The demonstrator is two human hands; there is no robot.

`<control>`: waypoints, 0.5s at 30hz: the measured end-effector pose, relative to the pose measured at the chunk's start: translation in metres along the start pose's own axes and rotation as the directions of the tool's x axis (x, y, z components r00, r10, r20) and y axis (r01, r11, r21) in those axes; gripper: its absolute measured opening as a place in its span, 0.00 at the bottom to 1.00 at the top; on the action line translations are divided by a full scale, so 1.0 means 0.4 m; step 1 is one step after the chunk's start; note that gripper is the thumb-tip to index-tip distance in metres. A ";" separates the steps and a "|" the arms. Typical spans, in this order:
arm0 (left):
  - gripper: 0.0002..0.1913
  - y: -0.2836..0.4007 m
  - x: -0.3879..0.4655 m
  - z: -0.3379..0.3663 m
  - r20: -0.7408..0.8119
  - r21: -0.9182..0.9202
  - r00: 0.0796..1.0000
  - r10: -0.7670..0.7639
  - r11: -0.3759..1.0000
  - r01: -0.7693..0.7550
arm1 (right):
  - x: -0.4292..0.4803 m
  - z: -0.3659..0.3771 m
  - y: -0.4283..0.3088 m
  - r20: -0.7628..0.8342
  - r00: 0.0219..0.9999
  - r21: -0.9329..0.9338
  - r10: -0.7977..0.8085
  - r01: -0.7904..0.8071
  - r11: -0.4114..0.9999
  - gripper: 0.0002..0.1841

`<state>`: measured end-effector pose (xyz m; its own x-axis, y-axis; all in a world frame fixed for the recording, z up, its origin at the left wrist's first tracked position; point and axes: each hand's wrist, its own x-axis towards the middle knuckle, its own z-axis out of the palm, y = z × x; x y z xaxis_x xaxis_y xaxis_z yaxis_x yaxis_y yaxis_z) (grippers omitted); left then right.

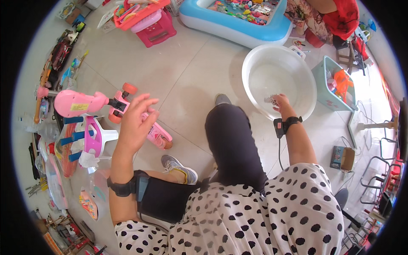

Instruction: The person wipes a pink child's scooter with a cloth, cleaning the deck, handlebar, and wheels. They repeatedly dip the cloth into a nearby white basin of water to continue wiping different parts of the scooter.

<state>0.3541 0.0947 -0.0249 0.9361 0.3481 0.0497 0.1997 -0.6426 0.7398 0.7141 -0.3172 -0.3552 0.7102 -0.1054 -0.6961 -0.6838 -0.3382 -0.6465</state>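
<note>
My right hand (282, 102) reaches over the near side of a large white basin (248, 86). Its fingers are closed on a small clear or greyish object (270, 99), too small to name. The basin looks to hold clear water, though I cannot be sure. To the left, my left hand (135, 126) is raised with its fingers apart and nothing in them. Below that hand, in the picture, is a pink kick scooter (159, 135) with reddish wheels. Both wrists wear black straps with small devices.
An inflatable blue-and-white pool (229, 27) holds many small plastic toys. A person in red (341, 22) is beside it. Right of the basin stands a pale green bin (328, 86) with toys. A pink step stool (156, 32), a toy stool (95, 134) and an open cardboard box (342, 158) stand around.
</note>
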 end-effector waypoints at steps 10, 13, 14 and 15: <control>0.16 -0.209 0.039 0.011 0.022 0.124 0.988 -0.152 0.981 0.148 | 0.239 -0.010 0.187 -0.005 0.925 -0.817 -0.379 0.215 0.536 0.36; 0.16 -0.213 0.049 -0.005 -0.034 0.220 0.981 -0.192 0.956 0.195 | 0.293 0.013 0.243 0.171 0.948 -0.866 -0.270 0.275 0.418 0.35; 0.16 -0.209 0.054 -0.014 -0.048 0.207 0.977 -0.207 0.955 0.213 | 0.311 0.011 0.241 0.373 0.887 -0.897 -0.272 0.420 0.138 0.29; 0.16 -0.205 0.056 -0.026 -0.071 0.218 0.974 -0.217 0.949 0.228 | 0.322 0.001 0.238 0.301 0.910 -0.887 -0.284 0.377 0.267 0.18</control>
<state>0.3558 0.1622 -0.0774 0.8475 0.5269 -0.0646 0.4656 -0.6794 0.5672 0.7404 -0.3626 -0.5066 0.7906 0.2817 -0.5437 0.2332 -0.9595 -0.1580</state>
